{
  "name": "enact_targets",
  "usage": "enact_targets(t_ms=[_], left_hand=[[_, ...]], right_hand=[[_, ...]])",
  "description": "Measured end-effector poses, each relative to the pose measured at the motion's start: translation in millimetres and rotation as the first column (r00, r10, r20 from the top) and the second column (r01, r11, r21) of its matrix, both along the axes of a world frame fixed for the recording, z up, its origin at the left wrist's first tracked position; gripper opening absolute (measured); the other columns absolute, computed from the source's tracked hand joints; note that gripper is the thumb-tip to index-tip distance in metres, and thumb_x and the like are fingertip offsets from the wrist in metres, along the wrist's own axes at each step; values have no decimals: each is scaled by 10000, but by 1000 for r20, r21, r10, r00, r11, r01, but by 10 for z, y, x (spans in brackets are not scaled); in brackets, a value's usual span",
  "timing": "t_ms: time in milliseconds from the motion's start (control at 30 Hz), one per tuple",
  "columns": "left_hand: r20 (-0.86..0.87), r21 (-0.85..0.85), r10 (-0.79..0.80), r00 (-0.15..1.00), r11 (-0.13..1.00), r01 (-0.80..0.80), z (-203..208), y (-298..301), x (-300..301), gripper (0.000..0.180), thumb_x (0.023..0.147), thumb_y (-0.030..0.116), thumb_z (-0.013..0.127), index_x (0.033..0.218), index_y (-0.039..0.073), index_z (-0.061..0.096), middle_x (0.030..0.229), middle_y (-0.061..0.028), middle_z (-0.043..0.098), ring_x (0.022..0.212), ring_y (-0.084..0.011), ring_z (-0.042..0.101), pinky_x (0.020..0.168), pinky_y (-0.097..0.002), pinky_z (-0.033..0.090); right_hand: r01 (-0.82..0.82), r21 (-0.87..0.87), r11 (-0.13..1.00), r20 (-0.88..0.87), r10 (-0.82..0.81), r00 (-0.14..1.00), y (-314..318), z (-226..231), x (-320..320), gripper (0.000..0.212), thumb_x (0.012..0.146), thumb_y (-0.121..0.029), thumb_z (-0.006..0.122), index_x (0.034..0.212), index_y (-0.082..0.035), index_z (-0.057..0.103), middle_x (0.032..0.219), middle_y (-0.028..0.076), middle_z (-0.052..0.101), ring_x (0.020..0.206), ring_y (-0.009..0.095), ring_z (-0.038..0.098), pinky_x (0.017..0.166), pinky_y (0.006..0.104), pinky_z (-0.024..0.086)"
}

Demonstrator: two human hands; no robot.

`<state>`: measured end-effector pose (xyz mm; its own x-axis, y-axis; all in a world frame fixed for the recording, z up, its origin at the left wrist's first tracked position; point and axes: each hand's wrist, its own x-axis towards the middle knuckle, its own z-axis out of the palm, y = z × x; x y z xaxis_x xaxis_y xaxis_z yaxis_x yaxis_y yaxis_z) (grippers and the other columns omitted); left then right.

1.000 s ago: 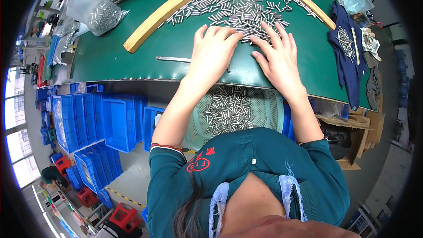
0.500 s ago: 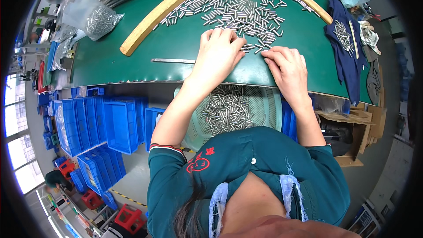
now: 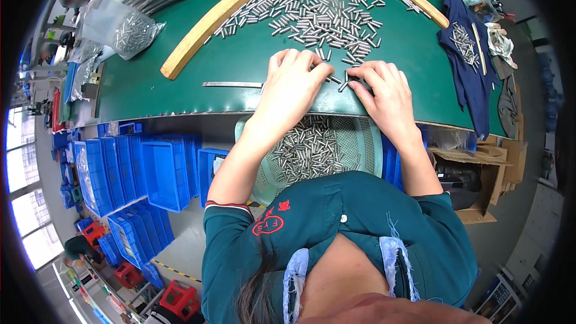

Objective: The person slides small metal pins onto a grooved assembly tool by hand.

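A large heap of short metal pins (image 3: 318,15) covers the far middle of the green table (image 3: 234,60). My left hand (image 3: 291,87) is at the table's near side, fingers curled, thumb and forefinger closed at one pin (image 3: 334,79). Facing it, my right hand (image 3: 384,91) has its thumb and forefinger closed about another pin (image 3: 346,77). A further pin (image 3: 343,86) lies just below, between the two hands. Under the table edge, a pale green perforated basket (image 3: 369,144) holds many more pins.
Two wooden bars (image 3: 222,18) flank the heap. A flat metal strip (image 3: 231,84) lies beside my left wrist. At left stands a clear bag of pins (image 3: 133,33); at right lies a dark blue cloth (image 3: 465,87) bearing pins. Blue bins (image 3: 162,171) stand below left.
Both hands have shifted slightly, with the right hand's fingertips moving left towards the left hand. A few pins now lie apart from the heap, nearer the table edge, between the fingers.
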<state>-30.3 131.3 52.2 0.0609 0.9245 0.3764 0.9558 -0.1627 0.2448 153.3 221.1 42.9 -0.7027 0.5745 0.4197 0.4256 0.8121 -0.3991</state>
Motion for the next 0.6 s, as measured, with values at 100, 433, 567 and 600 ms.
enact_targets(t_ms=[100, 433, 567, 600], left_hand=[[55, -46, 25, 998, 999, -22, 40, -23, 38, 182, 805, 130, 666, 987, 137, 662, 925, -28, 580, 924, -234, 544, 936, -410, 383], [0, -52, -36, 999, 998, 36, -36, -43, 102, 171, 815, 134, 656, 985, 142, 653, 918, -19, 588, 912, -231, 547, 936, -409, 377], [46, -17, -38, 998, 999, 39, 19, -22, 50, 167, 825, 126, 646, 991, 142, 653, 921, -19, 592, 906, -223, 550, 933, -407, 375], [45, -17, -37, 998, 999, 38, 29, -5, 43, 167, 825, 126, 646, 991, 142, 653, 921, -19, 592, 906, -223, 550, 933, -407, 375]], right_hand=[[-5, -39, 999, -4, 5, 1000, -32, 32, 18, 185, 806, -226, 701, 969, -142, 682, 880, 7, 580, 863, 207, 541, 763, 348, 411], [-42, -22, 999, 11, 42, 999, -68, 32, 69, 112, 794, -161, 689, 900, -133, 666, 878, 2, 590, 846, 205, 549, 729, 345, 403], [-75, -67, 995, 30, 77, 997, -79, 50, 102, 119, 801, -155, 683, 918, -133, 669, 881, -1, 599, 845, 202, 555, 728, 344, 404], [-70, -92, 993, 4, 71, 997, -90, 52, 86, 131, 803, -168, 688, 928, -135, 670, 872, -2, 597, 835, 201, 553, 725, 343, 403]])
